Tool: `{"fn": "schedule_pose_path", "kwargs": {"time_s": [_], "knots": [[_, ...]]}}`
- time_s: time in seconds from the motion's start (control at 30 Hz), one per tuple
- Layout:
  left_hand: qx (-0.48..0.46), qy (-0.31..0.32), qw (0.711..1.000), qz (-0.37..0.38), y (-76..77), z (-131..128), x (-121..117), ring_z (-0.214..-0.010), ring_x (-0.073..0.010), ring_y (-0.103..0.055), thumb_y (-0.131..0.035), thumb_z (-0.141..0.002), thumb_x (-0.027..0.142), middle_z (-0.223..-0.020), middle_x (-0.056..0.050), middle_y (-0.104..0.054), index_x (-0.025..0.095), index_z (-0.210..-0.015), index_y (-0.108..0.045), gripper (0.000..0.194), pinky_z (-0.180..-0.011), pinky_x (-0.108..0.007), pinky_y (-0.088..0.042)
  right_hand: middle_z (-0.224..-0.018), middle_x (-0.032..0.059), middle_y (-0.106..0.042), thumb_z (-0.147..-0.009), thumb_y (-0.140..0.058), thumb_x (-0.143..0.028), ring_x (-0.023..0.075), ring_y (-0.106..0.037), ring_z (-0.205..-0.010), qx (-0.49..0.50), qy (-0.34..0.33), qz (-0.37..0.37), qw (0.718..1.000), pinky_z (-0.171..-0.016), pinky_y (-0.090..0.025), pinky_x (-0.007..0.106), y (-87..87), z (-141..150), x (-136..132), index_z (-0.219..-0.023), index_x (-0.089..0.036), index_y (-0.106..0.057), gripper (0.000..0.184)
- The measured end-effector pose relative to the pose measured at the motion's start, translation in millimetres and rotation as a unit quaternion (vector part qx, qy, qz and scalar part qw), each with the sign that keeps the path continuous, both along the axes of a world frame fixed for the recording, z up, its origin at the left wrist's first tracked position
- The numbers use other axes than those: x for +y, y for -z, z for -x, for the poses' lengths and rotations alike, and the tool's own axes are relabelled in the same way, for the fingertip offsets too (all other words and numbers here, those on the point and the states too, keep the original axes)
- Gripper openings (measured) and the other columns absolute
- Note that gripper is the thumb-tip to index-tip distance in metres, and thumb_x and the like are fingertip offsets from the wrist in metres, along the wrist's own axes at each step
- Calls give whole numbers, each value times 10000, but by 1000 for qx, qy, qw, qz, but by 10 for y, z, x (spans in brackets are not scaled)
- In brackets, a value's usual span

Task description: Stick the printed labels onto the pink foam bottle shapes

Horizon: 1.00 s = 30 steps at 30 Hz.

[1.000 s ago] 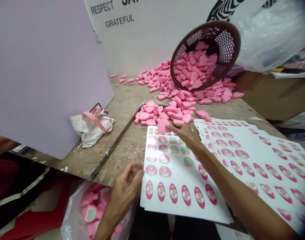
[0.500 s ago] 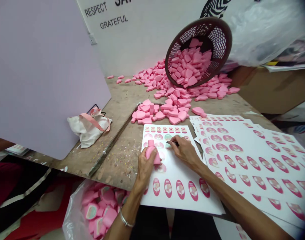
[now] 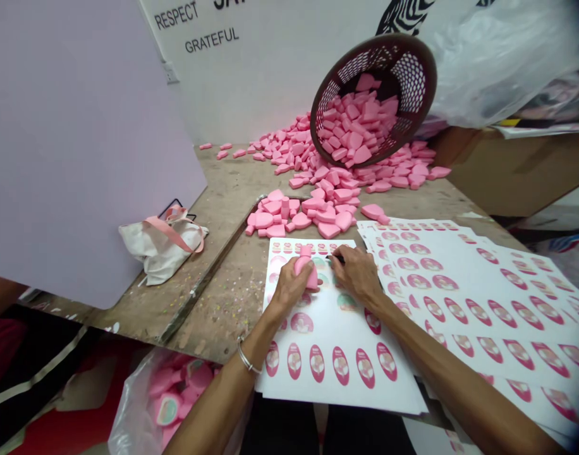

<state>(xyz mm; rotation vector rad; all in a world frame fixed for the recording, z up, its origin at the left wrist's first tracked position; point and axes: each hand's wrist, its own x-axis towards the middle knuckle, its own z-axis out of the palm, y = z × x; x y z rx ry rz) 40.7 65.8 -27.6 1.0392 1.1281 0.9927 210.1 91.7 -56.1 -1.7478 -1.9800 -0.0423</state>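
Pink foam bottle (image 3: 305, 268), clasped by left hand (image 3: 289, 284), right hand (image 3: 358, 275) pinching dark tool (image 3: 335, 258), above sticker sheet (image 3: 327, 332)

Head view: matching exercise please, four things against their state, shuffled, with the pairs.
Things:
1. left hand
2. brown perforated basket
3. white cloth bag
4. clear plastic bag

States:
A. tipped on its side, with pink foam shapes spilling out onto the workbench
B. lying on the workbench, with a pink strap
C. pressing a pink foam piece down on a sticker sheet
D. below the workbench edge, holding pink pieces

Pairs: 1-C, 2-A, 3-B, 4-D
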Motion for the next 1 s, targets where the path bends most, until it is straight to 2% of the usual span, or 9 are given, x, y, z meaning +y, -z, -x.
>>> {"fn": "schedule_pose_path", "kwargs": {"time_s": [0.13,0.37,0.6,0.83,1.0], "knots": [[-4,17,1000,-4,78,-77,99,-645,-187,-697,-615,-807,494,-804,-37,-566,155,-900,-512,367,-512,-230,-538,-836,65,-674,-866,-465,-258,225,-554,-846,-4,-8,2,1000,-729,-293,339,38,5,2,-815,-197,-574,135],[-13,24,1000,-9,180,-93,124,-645,-170,-691,-615,-797,518,-908,-58,-584,159,-981,-523,414,-554,-248,-554,-748,26,-656,-836,-497,-259,187,-557,-749,14,-17,6,1000,-687,-310,305,110,22,-36,-755,-215,-569,117],[-20,28,999,-11,177,-73,113,-665,-187,-702,-609,-810,498,-906,-58,-570,157,-986,-520,394,-563,-258,-554,-803,73,-669,-859,-448,-255,216,-541,-794,16,13,-10,1000,-709,-293,329,91,45,-41,-784,-192,-577,162],[-11,29,999,-15,150,-77,108,-637,-178,-696,-573,-845,435,-928,-62,-551,152,-980,-510,320,-552,-262,-552,-726,26,-653,-835,-493,-265,189,-551,-748,15,7,0,1000,-694,-304,309,107,-2,-9,-723,-212,-549,135],[-14,31,999,-14,138,-67,104,-633,-159,-687,-589,-828,459,-937,-52,-541,158,-969,-516,340,-550,-242,-546,-750,56,-661,-826,-539,-347,217,-552,-749,4,13,-5,1000,-688,-309,325,118,17,1,-756,-209,-557,156]]}}
